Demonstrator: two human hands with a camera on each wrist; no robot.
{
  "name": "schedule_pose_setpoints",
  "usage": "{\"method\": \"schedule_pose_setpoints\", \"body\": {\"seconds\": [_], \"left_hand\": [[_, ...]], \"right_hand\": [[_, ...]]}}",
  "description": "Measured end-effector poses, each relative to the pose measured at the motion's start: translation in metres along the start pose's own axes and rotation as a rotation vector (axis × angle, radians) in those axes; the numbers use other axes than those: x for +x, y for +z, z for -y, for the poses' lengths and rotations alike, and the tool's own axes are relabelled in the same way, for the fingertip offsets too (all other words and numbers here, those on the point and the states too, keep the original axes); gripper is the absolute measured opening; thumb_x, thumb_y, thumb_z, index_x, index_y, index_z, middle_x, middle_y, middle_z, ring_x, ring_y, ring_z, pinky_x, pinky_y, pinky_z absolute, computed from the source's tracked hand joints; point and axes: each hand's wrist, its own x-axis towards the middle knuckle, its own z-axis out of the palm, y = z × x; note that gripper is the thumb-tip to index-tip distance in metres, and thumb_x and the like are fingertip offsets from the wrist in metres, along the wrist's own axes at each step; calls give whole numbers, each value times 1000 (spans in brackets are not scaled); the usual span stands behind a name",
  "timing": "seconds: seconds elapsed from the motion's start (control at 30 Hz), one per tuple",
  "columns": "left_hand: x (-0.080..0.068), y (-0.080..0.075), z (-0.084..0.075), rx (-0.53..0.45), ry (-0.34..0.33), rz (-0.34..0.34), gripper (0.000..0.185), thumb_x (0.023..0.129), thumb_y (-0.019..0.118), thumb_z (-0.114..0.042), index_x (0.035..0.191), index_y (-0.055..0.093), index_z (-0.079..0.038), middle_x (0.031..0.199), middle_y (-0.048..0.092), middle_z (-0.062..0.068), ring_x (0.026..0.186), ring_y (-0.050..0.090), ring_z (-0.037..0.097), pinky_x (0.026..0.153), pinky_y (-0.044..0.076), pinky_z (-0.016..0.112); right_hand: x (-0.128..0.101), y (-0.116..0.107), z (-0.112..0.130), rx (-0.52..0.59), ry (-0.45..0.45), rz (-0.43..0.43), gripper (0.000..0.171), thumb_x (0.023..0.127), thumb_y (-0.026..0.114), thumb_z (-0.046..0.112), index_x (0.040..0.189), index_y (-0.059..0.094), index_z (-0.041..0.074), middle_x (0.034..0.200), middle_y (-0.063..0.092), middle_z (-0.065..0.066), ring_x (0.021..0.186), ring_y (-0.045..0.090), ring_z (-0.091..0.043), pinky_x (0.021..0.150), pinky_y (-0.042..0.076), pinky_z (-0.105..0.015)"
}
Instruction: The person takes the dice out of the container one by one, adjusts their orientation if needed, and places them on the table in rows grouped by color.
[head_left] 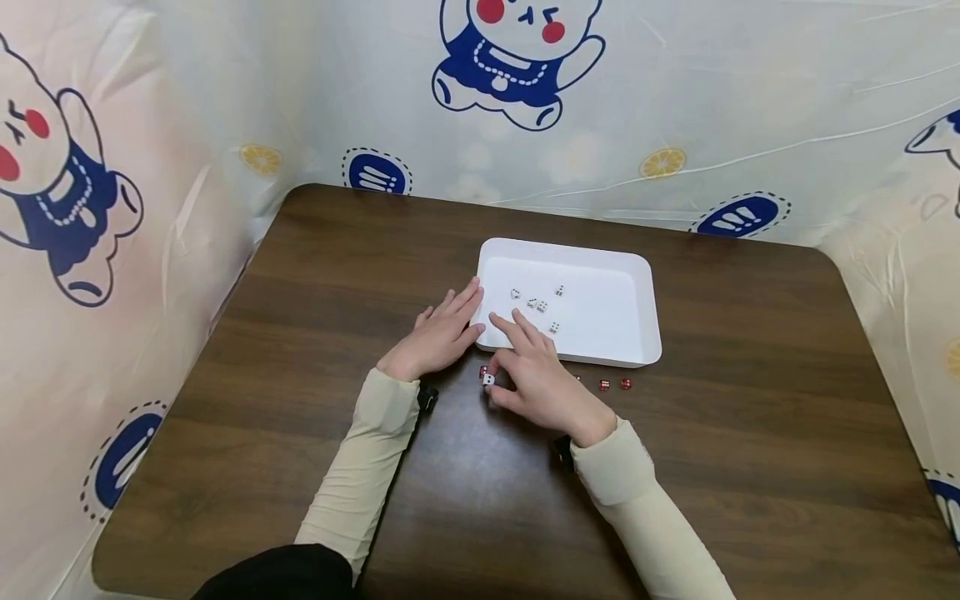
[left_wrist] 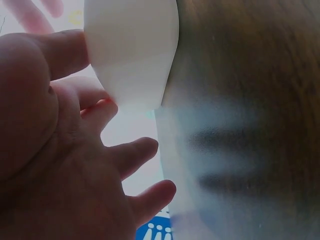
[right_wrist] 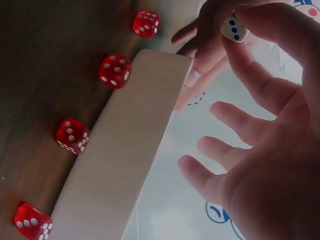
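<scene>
Tabletop (head_left: 750, 408) below, right grip's (head_left: 542, 379) fingertips (right_wrist: 242, 56) pinch white die (right_wrist: 233, 30).

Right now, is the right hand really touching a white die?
Touching. The right wrist view shows the right hand pinching a white die between two digits, with no gap at either side.

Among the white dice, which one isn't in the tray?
The white die pinched by the right hand; the other white dice in view all lie inside the tray.
</scene>
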Motion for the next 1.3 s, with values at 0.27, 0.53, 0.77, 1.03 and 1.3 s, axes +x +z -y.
{"method": "schedule_pose_setpoints", "body": {"seconds": [0.27,0.53,0.77,1.03,1.3], "left_hand": [[0,0,0,-15,7,8,61,104,36,-39,156,12,-17,164,-1,-6,150,8,36,114,12,65],[2,-1,0,-14,12,8,62,104,37,-38,156,12,-17,164,-2,-6,150,9,36,114,12,65],[1,-1,0,-21,12,9,62,104,37,-38,156,12,-17,164,-1,-6,150,9,36,114,13,65],[1,0,1,-33,11,6,61,104,36,-38,156,12,-17,164,-1,-6,150,8,35,114,13,64],[1,0,1,-30,17,-3,61,104,36,-38,156,14,-16,164,0,-7,150,10,36,114,14,64]], "right_hand": [[-3,6,-1,-30,3,2,14,87,68,22,91,68,9,157,25,-22,147,15,-42,114,19,-59],[-4,11,-1,-56,-1,1,14,88,68,23,89,67,9,157,24,-22,147,15,-43,112,17,-65],[-4,16,0,-66,30,24,11,89,66,23,90,67,12,158,22,-22,148,13,-42,113,16,-64],[-4,22,1,-115,29,46,9,89,67,25,91,68,16,158,21,-23,148,12,-42,113,15,-65],[-5,29,1,-170,25,43,9,87,69,24,90,68,16,157,23,-23,148,14,-42,113,15,-65]]}}
